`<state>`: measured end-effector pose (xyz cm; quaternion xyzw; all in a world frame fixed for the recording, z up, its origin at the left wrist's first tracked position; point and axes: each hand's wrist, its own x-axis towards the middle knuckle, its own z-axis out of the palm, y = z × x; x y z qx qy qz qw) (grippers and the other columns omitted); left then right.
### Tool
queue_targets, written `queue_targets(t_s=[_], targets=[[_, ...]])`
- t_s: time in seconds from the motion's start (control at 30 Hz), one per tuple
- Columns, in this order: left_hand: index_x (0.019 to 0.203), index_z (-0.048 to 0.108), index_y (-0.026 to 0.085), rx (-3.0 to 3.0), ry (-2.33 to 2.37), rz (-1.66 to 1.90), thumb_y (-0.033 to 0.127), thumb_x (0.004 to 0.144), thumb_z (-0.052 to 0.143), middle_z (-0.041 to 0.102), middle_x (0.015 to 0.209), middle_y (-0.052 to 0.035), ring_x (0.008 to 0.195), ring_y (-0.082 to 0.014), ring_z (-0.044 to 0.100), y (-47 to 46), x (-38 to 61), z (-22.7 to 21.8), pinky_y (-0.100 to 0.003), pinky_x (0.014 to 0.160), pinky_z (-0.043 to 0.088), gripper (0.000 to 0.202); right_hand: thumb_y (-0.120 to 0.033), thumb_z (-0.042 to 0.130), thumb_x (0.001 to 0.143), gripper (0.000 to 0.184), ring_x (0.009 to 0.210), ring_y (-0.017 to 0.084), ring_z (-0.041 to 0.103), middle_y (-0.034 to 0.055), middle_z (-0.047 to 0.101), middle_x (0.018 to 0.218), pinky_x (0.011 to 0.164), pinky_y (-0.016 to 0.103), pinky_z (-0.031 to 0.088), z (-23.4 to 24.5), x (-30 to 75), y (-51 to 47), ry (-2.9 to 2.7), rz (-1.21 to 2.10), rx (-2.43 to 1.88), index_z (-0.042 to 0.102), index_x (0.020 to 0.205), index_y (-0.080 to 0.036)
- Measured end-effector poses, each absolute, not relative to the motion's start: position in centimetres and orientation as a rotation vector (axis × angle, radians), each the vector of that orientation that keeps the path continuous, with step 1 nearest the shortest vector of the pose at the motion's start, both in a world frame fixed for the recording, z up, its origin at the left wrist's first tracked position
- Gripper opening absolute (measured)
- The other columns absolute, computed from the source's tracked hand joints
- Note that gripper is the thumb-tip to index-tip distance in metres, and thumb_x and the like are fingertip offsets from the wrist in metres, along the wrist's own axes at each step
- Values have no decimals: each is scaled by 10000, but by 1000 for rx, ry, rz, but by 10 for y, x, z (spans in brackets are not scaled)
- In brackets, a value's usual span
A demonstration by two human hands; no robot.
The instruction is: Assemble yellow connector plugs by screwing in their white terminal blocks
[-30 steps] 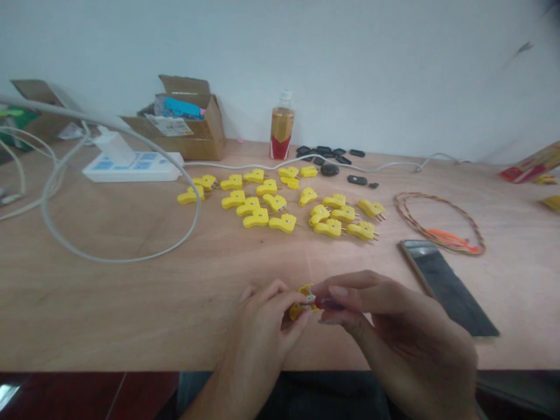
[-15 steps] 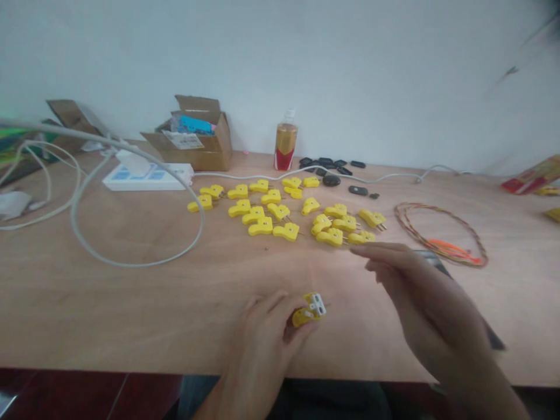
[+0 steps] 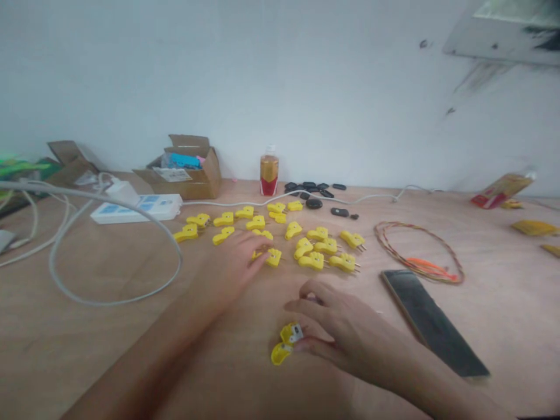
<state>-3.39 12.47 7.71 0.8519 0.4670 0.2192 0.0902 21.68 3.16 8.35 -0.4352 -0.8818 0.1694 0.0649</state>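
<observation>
My left hand [image 3: 234, 265] reaches forward into the pile of yellow plastic thermocouple connectors [image 3: 310, 261], its fingertips over one yellow connector [image 3: 273, 257]. Whether it grips that piece is hidden. Near the table's front, my right hand [image 3: 345, 329] hovers with its fingers apart. Its thumb touches a yellow connector with a white face [image 3: 291, 333], which lies on the wood. A separate yellow piece [image 3: 280, 353] lies just beside it.
A dark smartphone [image 3: 431, 324] lies right of my right hand, and a coil of twisted wire [image 3: 417, 254] lies beyond it. A white cable [image 3: 175, 242] loops left of the pile. Behind stand a power strip [image 3: 135, 208], a cardboard box [image 3: 184, 186], and a bottle [image 3: 269, 175].
My left hand has moved forward to the pile, and the connector it held now lies on the table by my right hand. My right hand has come back toward the front.
</observation>
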Motion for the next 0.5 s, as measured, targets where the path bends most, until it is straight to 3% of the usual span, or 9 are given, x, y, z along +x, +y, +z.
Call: queue_targets(t_s=[0.13, 0.23, 0.33, 0.4, 0.5], targets=[[1230, 753, 209, 2602, 1429, 476, 228, 908, 790, 755, 1318, -118, 1304, -359, 640, 153, -39, 73, -555, 1156, 451, 324, -201, 611, 1038, 262, 1148, 321, 720, 150, 699, 1319, 886, 425, 596, 106, 228, 82, -2687, 108, -1450, 728, 1271, -232], [1203, 766, 222, 2580, 1375, 447, 247, 850, 863, 746, 1314, -112, 1289, -350, 645, 158, -44, 62, -530, 1132, 480, 367, -177, 594, 1048, 238, 1131, 279, 732, 121, 756, 1236, 927, 381, 583, 119, 220, 144, -2731, -59, -1573, 754, 1220, -213], [1126, 790, 217, 2568, 1350, 471, 256, 853, 867, 756, 1246, -108, 1218, -339, 675, 157, -43, 54, -505, 1077, 524, 286, -244, 626, 1052, 223, 1160, 273, 715, 128, 735, 1282, 957, 404, 591, 115, 196, 202, -2728, -111, -1613, 721, 1242, -175], [1113, 790, 199, 2560, 1356, 558, 271, 911, 813, 762, 1218, -113, 1186, -328, 688, 156, -43, 51, -499, 1060, 533, 215, -357, 683, 1033, 330, 1131, 257, 709, 104, 686, 1337, 953, 469, 613, 105, 178, 229, -2746, -104, -1641, 659, 1314, -185], [1119, 781, 175, 2517, 1433, 751, 309, 992, 717, 769, 1202, -121, 1162, -319, 699, 156, -48, 52, -501, 1055, 532, 195, -378, 694, 1025, 385, 1136, 263, 703, 105, 662, 1363, 947, 484, 619, 88, 162, 247, -2748, -74, -1690, 629, 1354, -188]])
